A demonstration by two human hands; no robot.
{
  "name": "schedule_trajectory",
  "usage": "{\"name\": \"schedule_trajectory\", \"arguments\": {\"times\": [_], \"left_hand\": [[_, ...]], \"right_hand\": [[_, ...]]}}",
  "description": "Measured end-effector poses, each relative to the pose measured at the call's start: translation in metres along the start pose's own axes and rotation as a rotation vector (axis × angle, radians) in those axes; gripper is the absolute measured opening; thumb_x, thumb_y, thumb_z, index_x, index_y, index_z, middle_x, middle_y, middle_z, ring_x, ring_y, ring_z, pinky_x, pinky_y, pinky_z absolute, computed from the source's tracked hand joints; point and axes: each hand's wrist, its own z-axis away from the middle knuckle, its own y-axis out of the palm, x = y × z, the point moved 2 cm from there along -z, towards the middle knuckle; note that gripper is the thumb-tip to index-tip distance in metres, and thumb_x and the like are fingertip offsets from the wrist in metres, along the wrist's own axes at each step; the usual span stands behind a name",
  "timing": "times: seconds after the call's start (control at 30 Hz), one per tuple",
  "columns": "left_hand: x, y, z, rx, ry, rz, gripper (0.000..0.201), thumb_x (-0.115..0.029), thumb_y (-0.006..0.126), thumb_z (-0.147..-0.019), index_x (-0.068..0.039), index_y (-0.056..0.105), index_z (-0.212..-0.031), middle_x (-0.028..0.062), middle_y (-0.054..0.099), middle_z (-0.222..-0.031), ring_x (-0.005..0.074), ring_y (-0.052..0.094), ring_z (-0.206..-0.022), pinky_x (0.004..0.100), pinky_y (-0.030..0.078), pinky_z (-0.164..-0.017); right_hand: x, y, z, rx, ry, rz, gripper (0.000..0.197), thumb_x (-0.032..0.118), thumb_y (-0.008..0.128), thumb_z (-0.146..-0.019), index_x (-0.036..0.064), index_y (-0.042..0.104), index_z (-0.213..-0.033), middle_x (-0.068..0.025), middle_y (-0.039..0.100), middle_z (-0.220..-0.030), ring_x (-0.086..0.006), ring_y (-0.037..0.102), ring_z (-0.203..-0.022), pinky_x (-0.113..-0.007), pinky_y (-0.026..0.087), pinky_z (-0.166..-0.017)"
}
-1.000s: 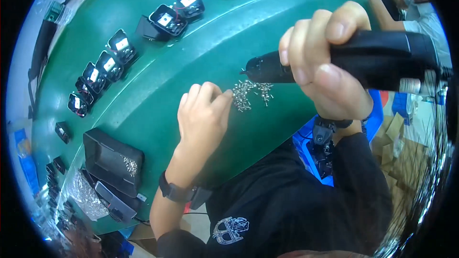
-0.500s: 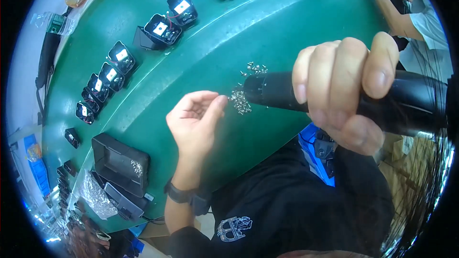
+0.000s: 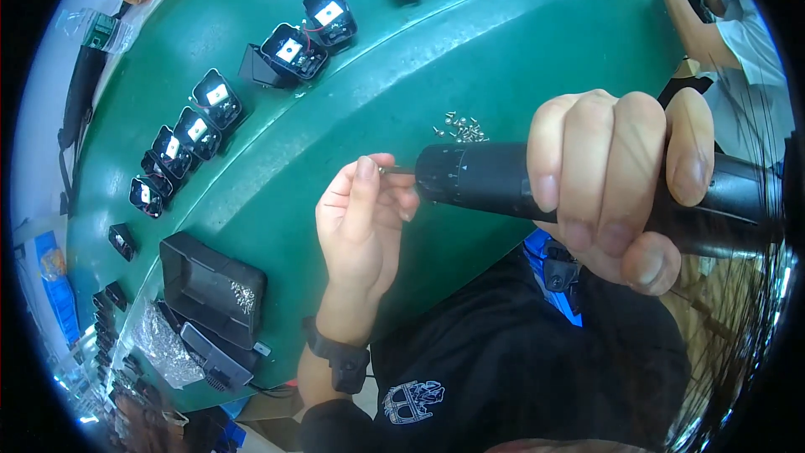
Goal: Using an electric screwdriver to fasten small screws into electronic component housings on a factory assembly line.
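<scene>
My right hand [image 3: 608, 180] is wrapped round a black electric screwdriver [image 3: 478, 178], held level with its bit [image 3: 401, 170] pointing left. At the bit's tip, my left hand [image 3: 356, 222] pinches a small silver screw [image 3: 382, 171] between thumb and fingers. The screw seems to touch the bit's end. Just beyond the screwdriver lies a loose group of silver screws [image 3: 461, 128] on the green table [image 3: 369, 88]. The tool and my left hand hide the tabletop below them.
Open black housings [image 3: 293, 50] with white labels and red wires stand along the table's far and left side. At the left are a black bin [image 3: 210, 281] with screws [image 3: 243, 295] inside and a clear plastic bag [image 3: 163, 344]. Another person's arm [image 3: 683, 17] reaches in at the far right.
My left hand has come up from the screw pile to the screwdriver's bit and now holds a screw there. The screwdriver has shifted slightly left and nearer me, covering the larger pile.
</scene>
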Motion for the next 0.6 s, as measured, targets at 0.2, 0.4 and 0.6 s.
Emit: {"name": "schedule_trajectory", "arguments": {"times": [0.2, 0.4, 0.6], "left_hand": [[-0.001, -0.001, 0.000, -0.041, 0.000, -0.024, 0.026, -0.027, 0.056, -0.099, -0.002, 0.061, -0.096, 0.0104, 0.067, -0.080, 0.0140, 0.057, -0.063, 0.0265, 0.044, -0.058], [0.003, -0.004, -0.002, -0.040, -0.018, 0.005, 0.026, -0.027, 0.055, -0.099, -0.002, 0.061, -0.094, 0.0092, 0.066, -0.076, 0.0134, 0.055, -0.060, 0.0262, 0.042, -0.056], [0.008, 0.002, -0.002, 0.020, -0.058, -0.030, 0.030, -0.030, 0.053, -0.100, -0.001, 0.061, -0.098, 0.0098, 0.067, -0.079, 0.0151, 0.061, -0.065, 0.0257, 0.044, -0.057]], "right_hand": [[-0.004, 0.000, 0.001, -0.019, 0.007, -0.011, 0.037, 0.010, 0.071, -0.082, 0.0128, 0.048, -0.110, 0.0040, 0.060, -0.073, -0.0106, 0.061, -0.065, -0.027, 0.050, -0.069], [-0.008, -0.002, 0.004, -0.037, 0.001, -0.013, 0.037, 0.009, 0.071, -0.082, 0.0128, 0.048, -0.110, 0.0040, 0.060, -0.072, -0.0107, 0.061, -0.065, -0.027, 0.050, -0.068], [-0.008, -0.004, 0.005, -0.020, -0.017, -0.028, 0.038, 0.009, 0.072, -0.081, 0.0129, 0.048, -0.110, 0.0041, 0.060, -0.072, -0.0104, 0.061, -0.064, -0.027, 0.050, -0.067]]}}
